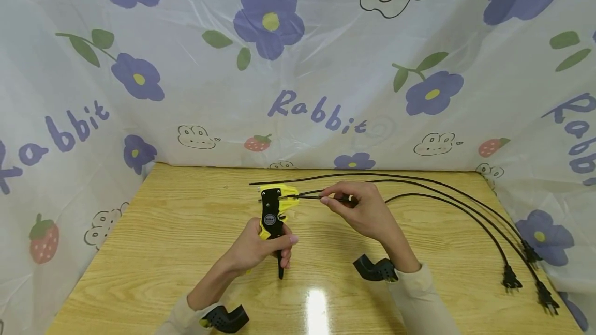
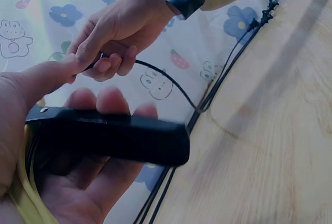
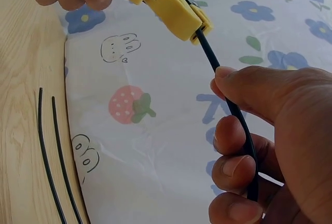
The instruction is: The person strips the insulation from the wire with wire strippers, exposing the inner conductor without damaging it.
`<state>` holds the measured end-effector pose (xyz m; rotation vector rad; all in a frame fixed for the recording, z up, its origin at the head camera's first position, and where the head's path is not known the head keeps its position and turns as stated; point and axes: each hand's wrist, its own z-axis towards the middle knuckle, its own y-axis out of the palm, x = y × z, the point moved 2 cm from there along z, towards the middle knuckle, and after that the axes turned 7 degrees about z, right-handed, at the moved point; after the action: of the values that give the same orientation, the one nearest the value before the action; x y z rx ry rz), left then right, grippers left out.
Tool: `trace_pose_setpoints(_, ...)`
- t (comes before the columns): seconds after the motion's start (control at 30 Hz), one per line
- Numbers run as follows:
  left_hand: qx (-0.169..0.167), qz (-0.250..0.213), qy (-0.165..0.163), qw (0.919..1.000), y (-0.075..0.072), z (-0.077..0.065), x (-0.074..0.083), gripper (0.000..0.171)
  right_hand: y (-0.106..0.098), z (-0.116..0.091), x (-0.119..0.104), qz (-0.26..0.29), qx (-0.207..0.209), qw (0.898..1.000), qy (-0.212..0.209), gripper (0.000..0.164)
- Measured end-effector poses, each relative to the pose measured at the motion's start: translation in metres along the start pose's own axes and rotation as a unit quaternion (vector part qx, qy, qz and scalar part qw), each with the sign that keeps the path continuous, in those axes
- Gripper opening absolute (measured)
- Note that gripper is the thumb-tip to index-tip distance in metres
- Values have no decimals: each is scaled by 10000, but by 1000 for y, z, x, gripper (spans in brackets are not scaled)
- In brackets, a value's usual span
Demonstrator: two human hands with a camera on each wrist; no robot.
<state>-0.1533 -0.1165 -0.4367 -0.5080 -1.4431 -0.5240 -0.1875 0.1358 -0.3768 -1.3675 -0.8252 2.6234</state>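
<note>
My left hand [image 1: 261, 247] grips a yellow-and-black wire stripper [image 1: 271, 211] by its handles, with the head upward. In the left wrist view its black handle [image 2: 119, 136] lies across the curled fingers. My right hand [image 1: 360, 208] pinches a black power cord [image 1: 311, 197] between thumb and fingers, a short way from the tool. The cord's end runs into the yellow jaws, as the right wrist view shows most clearly; its tip is hidden inside. Farther along, the held cord [image 3: 241, 117] passes through the curled fingers.
Two more black cords [image 1: 335, 175] curve along the back of the wooden table [image 1: 186, 231], their free ends near the tool. Black plugs [image 1: 510, 278] lie at the right edge. A printed cloth [image 1: 316, 61] hangs behind and at both sides.
</note>
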Motion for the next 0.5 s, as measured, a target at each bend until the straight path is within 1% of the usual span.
trace_pose_setpoints(0.23,155,272,106,9995,1,2,-2,31,3,1,1,45,-21,10000,11,11)
trace_pose_setpoints(0.43,358,312,-108,9988,3,1,-4,31,5,1,2,87,-51,9999,22,10)
trace_pose_setpoints(0.5,411,329,-132,9985,3,1,-4,30,5,2,3,100,-55,9999,16,11)
